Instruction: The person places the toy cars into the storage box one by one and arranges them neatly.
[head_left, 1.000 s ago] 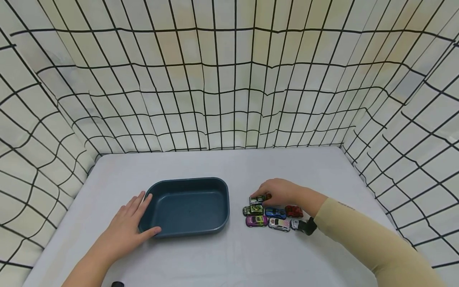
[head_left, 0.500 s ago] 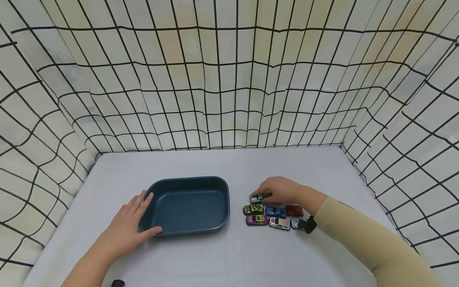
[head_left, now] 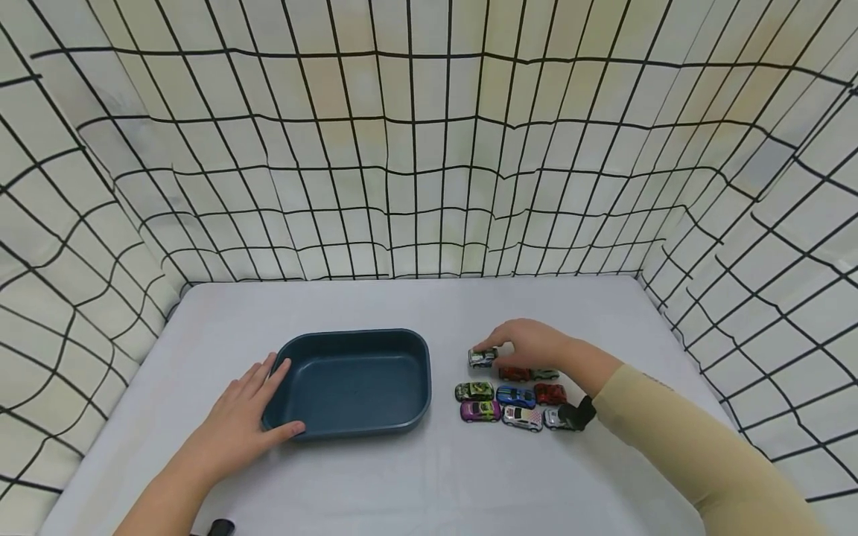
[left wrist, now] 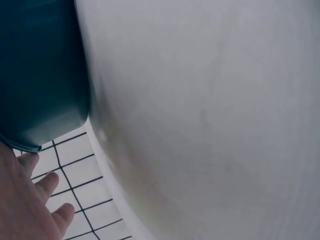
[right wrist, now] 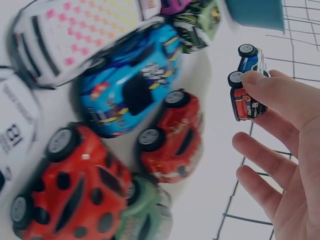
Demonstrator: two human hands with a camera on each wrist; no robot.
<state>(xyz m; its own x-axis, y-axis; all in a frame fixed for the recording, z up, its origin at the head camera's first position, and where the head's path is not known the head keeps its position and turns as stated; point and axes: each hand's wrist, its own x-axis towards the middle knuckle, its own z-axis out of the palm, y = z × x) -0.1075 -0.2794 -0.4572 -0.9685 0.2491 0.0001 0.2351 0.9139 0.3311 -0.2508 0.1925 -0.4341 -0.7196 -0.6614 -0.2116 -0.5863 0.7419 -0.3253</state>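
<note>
My right hand (head_left: 532, 344) pinches a small toy car (right wrist: 248, 82) between thumb and fingers. The car is red, blue and white with black wheels, and in the right wrist view it is raised above the other cars. Below it lie toy cars in rows: a red one (head_left: 514, 374), a pale green one (head_left: 545, 374), a green patterned one (head_left: 474, 391), a blue one (head_left: 515, 395) and a black-spotted red one (right wrist: 75, 192). My left hand (head_left: 237, 417) rests with spread fingers against the left end of a dark blue tray (head_left: 355, 391), which holds nothing.
Nearest the front of the group are a purple-and-green car (head_left: 480, 411), a white car with pink checks (head_left: 522, 418) and another white car (head_left: 555, 419), partly covered by the black wrist camera (head_left: 578, 415). White walls with black grid lines (head_left: 429, 186) enclose the white table (head_left: 429, 305).
My right hand has lifted the toy car up and away from the group, uncovering the red and pale green cars behind. The left hand stays at the tray.
</note>
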